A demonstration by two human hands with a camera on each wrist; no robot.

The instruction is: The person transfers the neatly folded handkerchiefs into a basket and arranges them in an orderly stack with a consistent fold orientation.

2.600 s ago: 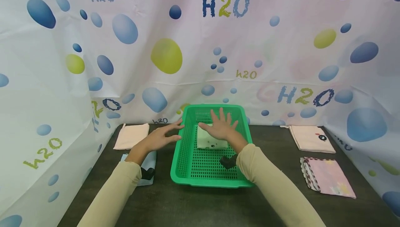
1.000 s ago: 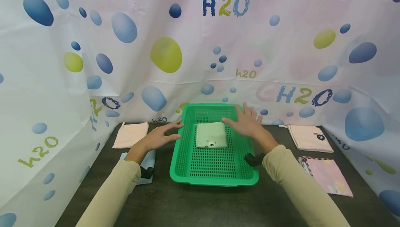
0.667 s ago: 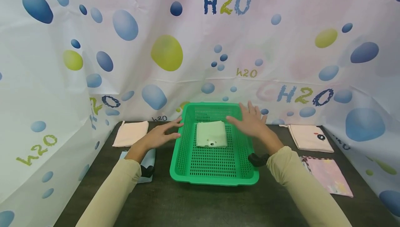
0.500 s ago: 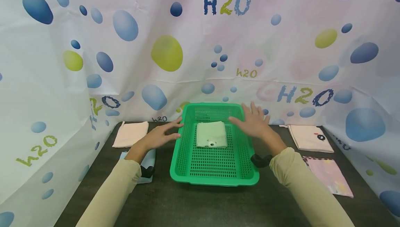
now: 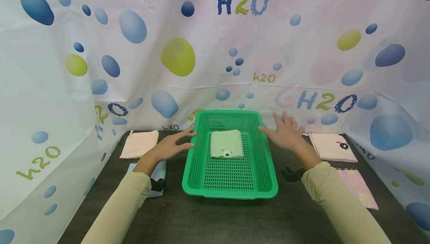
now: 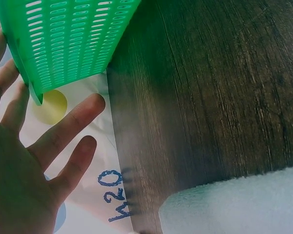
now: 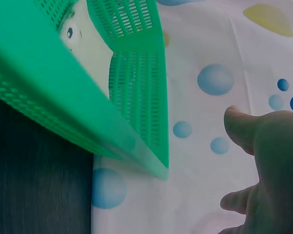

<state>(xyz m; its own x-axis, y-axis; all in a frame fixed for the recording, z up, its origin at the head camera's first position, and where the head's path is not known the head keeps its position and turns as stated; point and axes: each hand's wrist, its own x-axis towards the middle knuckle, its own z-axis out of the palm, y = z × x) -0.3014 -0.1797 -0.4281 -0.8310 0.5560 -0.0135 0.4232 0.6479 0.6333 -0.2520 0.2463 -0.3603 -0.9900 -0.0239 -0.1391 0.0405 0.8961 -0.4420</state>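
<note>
A green plastic basket (image 5: 230, 193) stands in the middle of the table in the head view. Inside it, toward the back, lies a folded pale green towel (image 5: 227, 144) with a small face on it. My left hand (image 5: 169, 147) is spread at the basket's left rim; in the left wrist view its fingers (image 6: 71, 122) are loosely straight and grip nothing. Over the table to the right of the basket, my right hand (image 5: 285, 133) is apart from the rim, fingers spread and holding nothing. The right wrist view shows only part of that hand (image 7: 278, 165).
Folded towels lie either side: cream (image 5: 139, 145) and light blue (image 5: 161, 169) at left, cream with a face (image 5: 332, 147) and pink (image 5: 357, 188) at right. My forearms partly cover the blue and pink ones. A printed curtain (image 5: 215, 42) encloses the dark table (image 5: 208, 221).
My right hand has moved from above the pale green towel out to the right, past the basket's rim. The left hand has stayed in place. The towel has not moved.
</note>
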